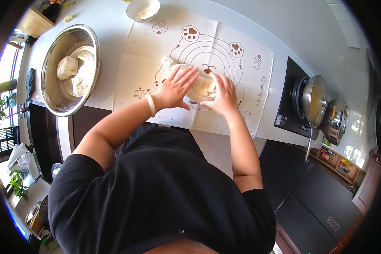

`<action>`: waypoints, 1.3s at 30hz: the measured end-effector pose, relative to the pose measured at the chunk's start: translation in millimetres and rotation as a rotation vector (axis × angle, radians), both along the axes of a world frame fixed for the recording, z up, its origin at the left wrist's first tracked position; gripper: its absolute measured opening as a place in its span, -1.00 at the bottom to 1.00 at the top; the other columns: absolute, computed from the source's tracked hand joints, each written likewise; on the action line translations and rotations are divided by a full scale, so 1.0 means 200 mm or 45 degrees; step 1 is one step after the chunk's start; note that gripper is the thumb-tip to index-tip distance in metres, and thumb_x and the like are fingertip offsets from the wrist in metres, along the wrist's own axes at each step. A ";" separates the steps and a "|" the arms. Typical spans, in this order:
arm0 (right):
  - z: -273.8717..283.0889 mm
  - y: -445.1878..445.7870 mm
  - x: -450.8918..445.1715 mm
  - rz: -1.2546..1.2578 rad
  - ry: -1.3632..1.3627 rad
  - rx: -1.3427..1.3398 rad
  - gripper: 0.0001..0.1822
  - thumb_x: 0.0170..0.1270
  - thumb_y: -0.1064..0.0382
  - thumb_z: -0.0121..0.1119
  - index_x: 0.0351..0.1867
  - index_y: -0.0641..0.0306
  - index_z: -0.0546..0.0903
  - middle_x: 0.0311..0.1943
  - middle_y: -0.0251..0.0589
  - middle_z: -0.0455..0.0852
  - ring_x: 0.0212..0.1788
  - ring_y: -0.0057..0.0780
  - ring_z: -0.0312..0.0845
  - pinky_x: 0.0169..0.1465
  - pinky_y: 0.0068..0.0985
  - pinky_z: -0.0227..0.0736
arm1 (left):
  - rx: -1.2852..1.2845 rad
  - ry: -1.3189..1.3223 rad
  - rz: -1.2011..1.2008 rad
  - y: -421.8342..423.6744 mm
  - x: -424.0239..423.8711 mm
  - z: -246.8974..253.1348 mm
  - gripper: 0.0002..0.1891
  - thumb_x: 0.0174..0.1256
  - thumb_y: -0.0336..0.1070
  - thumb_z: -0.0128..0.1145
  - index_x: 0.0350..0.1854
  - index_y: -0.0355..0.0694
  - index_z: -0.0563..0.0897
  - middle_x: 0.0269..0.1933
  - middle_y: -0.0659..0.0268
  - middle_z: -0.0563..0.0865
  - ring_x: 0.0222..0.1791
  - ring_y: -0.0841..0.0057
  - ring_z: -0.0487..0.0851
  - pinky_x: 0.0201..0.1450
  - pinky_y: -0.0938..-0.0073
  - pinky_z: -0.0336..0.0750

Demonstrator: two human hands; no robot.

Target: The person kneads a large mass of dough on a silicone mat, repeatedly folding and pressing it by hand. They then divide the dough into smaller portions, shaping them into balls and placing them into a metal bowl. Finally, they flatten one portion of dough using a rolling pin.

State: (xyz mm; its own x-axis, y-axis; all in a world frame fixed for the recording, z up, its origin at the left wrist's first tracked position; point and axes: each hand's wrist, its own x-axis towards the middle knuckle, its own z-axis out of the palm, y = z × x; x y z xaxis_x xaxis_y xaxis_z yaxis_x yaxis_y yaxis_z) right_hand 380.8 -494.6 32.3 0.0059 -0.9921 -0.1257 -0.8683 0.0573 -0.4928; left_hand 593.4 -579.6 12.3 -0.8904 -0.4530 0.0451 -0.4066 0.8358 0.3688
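Observation:
A long, lumpy piece of pale dough (pixel 202 90) lies across the printed white pastry mat (pixel 136 57) in front of me. Its narrow far-left end sticks out beyond the fingertips of my left hand (pixel 174 90). That hand is spread flat against the dough's left part, with a pale bangle (pixel 151 105) around the wrist. My right hand (pixel 223 93) curves around the dough's right end, thumb on the near side and fingers on the far side. Both palms hide part of the dough.
Left of the mat, a large steel bowl (pixel 96 68) holds more dough lumps (pixel 67 67). A white bowl (pixel 130 12) with white powder, apparently flour, stands at the mat's far edge. On the right, a lidded pan (pixel 316 101) sits by a black cooktop (pixel 284 104), its handle jutting towards me.

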 end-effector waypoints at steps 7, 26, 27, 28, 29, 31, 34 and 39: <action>-0.08 0.01 0.14 -0.102 0.534 0.379 0.29 -0.25 -0.23 0.58 0.50 0.21 0.10 0.46 0.07 0.18 0.43 0.03 0.19 0.37 0.17 0.08 | -0.122 -0.510 -0.136 0.01 -0.28 -0.08 0.21 -0.14 0.29 0.40 0.55 -0.14 0.05 0.52 0.17 0.20 0.55 0.32 0.12 0.57 0.04 -0.14; -0.22 0.18 0.00 0.186 0.427 -0.352 -0.19 -0.08 -0.09 0.49 0.27 -0.01 0.47 0.19 -0.15 0.48 0.28 -0.20 0.37 0.40 -0.14 0.15 | -0.266 -0.413 0.134 0.07 0.00 -0.14 0.13 -0.10 0.11 0.46 0.57 0.11 0.08 0.52 0.34 0.22 0.55 0.43 0.09 0.55 0.01 -0.08; -0.17 0.15 0.02 0.117 0.381 -0.297 -0.13 -0.11 -0.13 0.51 0.30 0.04 0.45 0.20 -0.13 0.47 0.31 -0.18 0.35 0.41 -0.12 0.13 | -0.216 -0.434 0.152 0.05 -0.03 -0.08 0.17 -0.14 0.13 0.48 0.57 0.09 0.05 0.54 0.33 0.20 0.56 0.43 0.07 0.56 0.02 -0.10; -0.12 0.06 0.03 0.089 0.353 -0.330 -0.02 -0.17 -0.17 0.53 0.33 0.12 0.39 0.23 -0.10 0.45 0.32 -0.14 0.33 0.43 -0.08 0.09 | -0.288 -0.401 0.098 0.00 -0.10 0.01 0.21 -0.20 0.15 0.51 0.57 0.07 0.06 0.53 0.32 0.22 0.54 0.41 0.11 0.55 0.02 -0.08; -0.09 -0.03 0.04 0.063 0.335 -0.375 0.09 -0.22 -0.22 0.55 0.37 0.20 0.33 0.27 -0.08 0.43 0.34 -0.09 0.32 0.44 -0.04 0.05 | -0.370 -0.357 0.052 -0.05 -0.17 0.04 0.25 -0.25 0.16 0.53 0.57 0.04 0.06 0.52 0.31 0.23 0.53 0.39 0.14 0.55 0.02 -0.06; -0.13 -0.16 0.07 0.023 0.352 0.102 0.14 -0.24 -0.21 0.57 0.39 0.22 0.28 0.31 -0.05 0.40 0.37 -0.06 0.28 0.46 -0.03 0.01 | -0.379 -0.524 0.022 -0.12 -0.29 -0.06 0.24 -0.27 0.15 0.56 0.56 0.04 0.10 0.46 0.30 0.33 0.48 0.36 0.24 0.52 0.01 -0.01; -0.16 -0.14 0.08 0.049 0.383 0.290 0.15 -0.24 -0.20 0.57 0.40 0.23 0.24 0.33 -0.04 0.39 0.38 -0.07 0.29 0.47 -0.02 -0.01 | -0.236 -0.600 0.053 -0.13 -0.31 -0.14 0.19 -0.28 0.10 0.58 0.52 0.05 0.18 0.34 0.31 0.46 0.40 0.32 0.37 0.48 -0.01 0.07; -0.22 0.32 -0.03 0.121 0.200 -0.636 -0.66 0.04 0.19 0.43 -0.15 0.17 0.62 -0.13 -0.21 0.57 -0.03 -0.18 0.47 0.11 -0.21 0.36 | -0.078 -0.493 0.147 -0.10 -0.27 -0.19 0.11 -0.29 0.06 0.60 0.45 0.07 0.27 0.26 0.31 0.54 0.34 0.30 0.43 0.45 -0.04 0.10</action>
State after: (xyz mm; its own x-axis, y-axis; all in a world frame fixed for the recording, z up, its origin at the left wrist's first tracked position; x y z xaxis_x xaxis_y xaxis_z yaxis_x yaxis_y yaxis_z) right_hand 375.0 -430.9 -11.5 0.1180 -0.9273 0.3552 -0.9237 -0.2338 -0.3034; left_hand 539.4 -600.1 -25.6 -0.7904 -0.5577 -0.2536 -0.5979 0.7924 0.1208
